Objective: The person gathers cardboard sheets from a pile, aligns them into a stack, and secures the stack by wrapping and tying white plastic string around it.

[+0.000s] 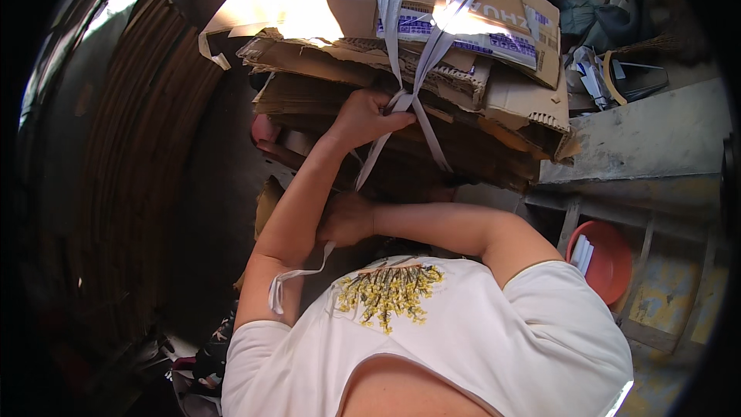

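Note:
A stack of flattened cardboard boxes (515, 98) stands before me, bound with a pale flat strap (431, 49). Two lengths of the strap run down over the top and cross at the front edge. At this crossing, my left hand (367, 119) pinches the strap between thumb and fingers. Lower down, close to my chest and partly behind my left forearm, my right hand (347, 220) is closed around the strap's lower length. A loose strap end (301, 272) trails from that hand across my left arm. Another strap length slants down the stack's shaded front.
Tall stacked sheets (133, 145), apparently cardboard, stand along the left side. To the right, a red plastic basin (605, 266) holds white pieces. Behind it runs a pale ledge (642, 133). Bags and assorted items (602, 17) lie at the upper right.

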Action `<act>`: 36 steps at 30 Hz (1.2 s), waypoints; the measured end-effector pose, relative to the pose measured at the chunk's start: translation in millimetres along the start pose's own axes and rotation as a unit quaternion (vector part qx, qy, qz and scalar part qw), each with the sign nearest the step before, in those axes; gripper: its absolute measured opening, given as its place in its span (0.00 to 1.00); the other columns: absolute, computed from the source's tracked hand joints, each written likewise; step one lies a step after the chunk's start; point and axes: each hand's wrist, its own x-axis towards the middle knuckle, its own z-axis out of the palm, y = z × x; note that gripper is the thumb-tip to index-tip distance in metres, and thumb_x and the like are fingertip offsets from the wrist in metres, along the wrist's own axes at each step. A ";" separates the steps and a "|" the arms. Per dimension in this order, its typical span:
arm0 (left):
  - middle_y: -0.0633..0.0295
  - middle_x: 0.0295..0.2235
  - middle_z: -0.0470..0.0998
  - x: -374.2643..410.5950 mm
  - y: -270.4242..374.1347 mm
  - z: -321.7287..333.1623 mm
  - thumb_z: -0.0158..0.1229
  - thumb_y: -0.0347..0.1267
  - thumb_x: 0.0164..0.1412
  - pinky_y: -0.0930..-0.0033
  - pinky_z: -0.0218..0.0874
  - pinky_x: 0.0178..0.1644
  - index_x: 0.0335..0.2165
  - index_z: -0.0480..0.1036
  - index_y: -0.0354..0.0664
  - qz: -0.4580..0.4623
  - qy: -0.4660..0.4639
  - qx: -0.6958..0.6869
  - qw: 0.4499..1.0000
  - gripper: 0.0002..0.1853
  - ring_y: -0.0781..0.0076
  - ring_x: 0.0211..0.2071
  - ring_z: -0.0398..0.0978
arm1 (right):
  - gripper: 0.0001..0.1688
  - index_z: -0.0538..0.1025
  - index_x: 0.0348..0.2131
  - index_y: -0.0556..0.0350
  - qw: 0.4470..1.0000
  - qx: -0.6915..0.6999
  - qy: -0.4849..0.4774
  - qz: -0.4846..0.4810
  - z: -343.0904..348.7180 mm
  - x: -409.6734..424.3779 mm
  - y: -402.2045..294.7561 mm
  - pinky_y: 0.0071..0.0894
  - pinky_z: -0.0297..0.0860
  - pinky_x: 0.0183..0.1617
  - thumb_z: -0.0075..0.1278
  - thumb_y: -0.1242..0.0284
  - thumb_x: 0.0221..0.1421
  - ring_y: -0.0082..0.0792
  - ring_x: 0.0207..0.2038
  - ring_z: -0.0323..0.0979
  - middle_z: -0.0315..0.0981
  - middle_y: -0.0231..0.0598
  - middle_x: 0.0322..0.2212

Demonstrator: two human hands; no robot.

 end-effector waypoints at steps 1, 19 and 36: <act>0.71 0.13 0.67 0.5 -0.4 1.9 0.57 0.36 0.52 0.78 0.53 0.20 0.23 0.76 0.35 -0.038 0.004 0.004 0.999 0.12 0.87 0.17 0.61 | 0.14 0.72 0.21 0.46 0.998 0.012 -0.046 0.038 -1.2 -3.2 7.8 0.39 0.68 0.26 0.46 0.58 0.45 0.40 0.22 0.72 0.70 0.39 0.16; 0.54 0.16 0.61 -9.5 43.4 16.5 0.52 0.31 0.53 0.61 0.54 0.21 0.17 0.62 0.38 0.181 0.212 0.215 0.936 0.14 0.53 0.19 0.63 | 0.22 0.66 0.44 0.61 0.868 -0.039 0.403 0.288 -95.5 -117.8 -42.1 0.39 0.60 0.50 0.49 0.77 0.47 0.50 0.45 0.63 0.63 0.52 0.44; 0.54 0.24 0.65 -46.9 93.5 27.6 0.54 0.27 0.47 0.62 0.57 0.29 0.24 0.63 0.38 0.171 0.135 0.292 0.931 0.07 0.54 0.25 0.66 | 0.16 0.68 0.29 0.53 0.589 0.616 0.384 0.356 -146.8 -56.8 29.5 0.20 0.64 0.34 0.34 0.63 0.61 0.21 0.31 0.66 0.68 0.32 0.29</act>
